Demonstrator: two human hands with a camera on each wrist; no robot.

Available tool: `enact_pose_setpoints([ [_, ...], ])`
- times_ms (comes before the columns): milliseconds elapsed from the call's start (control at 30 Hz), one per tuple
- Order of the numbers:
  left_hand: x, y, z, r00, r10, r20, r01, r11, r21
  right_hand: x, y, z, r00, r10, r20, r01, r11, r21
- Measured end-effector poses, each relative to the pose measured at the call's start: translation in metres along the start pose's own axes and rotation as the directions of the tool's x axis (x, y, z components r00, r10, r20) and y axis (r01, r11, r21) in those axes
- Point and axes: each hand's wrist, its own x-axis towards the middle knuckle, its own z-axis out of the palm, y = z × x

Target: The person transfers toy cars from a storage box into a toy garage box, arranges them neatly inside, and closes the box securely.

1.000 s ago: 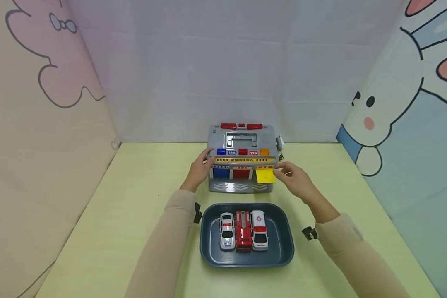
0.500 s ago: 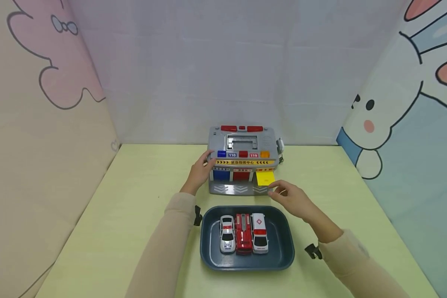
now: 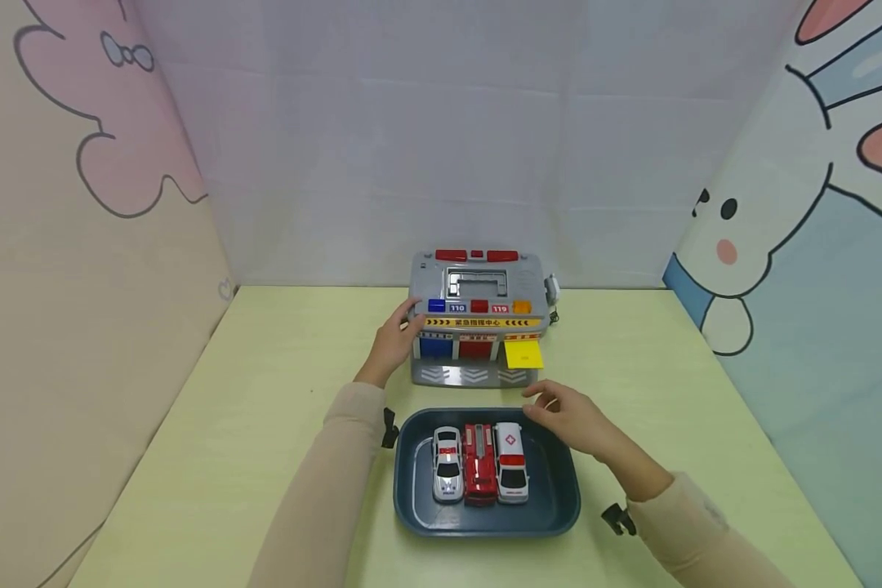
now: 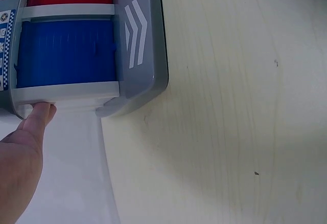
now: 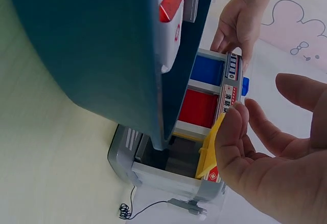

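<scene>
A grey toy rescue station (image 3: 478, 327) stands at the back of the table. Its blue door (image 4: 66, 52) and red door (image 3: 475, 349) are down, while the yellow door (image 3: 523, 354) is swung up, showing a dark bay in the right wrist view. My left hand (image 3: 393, 343) grips the station's left side, thumb toward the front. Over the far right rim of a dark blue tray (image 3: 559, 510), my right hand (image 3: 569, 415) hovers with loosely bent fingers and nothing between them. In the tray lie a white police car (image 3: 448, 465), a red fire truck (image 3: 480, 464) and a white ambulance (image 3: 511, 463).
A small grey handset (image 5: 186, 205) on a coiled cord hangs at the station's right side. The pale yellow table (image 3: 279, 367) meets a white cloth backdrop (image 3: 412, 147) behind it, with printed cartoon panels left and right.
My right hand has come down from the raised yellow door toward the tray's far right rim. The left hand keeps its place on the station, and the cars have not moved.
</scene>
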Motion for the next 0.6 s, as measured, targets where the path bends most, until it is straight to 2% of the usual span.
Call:
enact_pose_setpoints([
  [600,0.0,0.0,0.0,1.0,0.0,-0.002,0.0,1.0,0.001,-0.003,0.009,0.023,0.998,0.04,0.048,-0.038,0.998,-0.049],
])
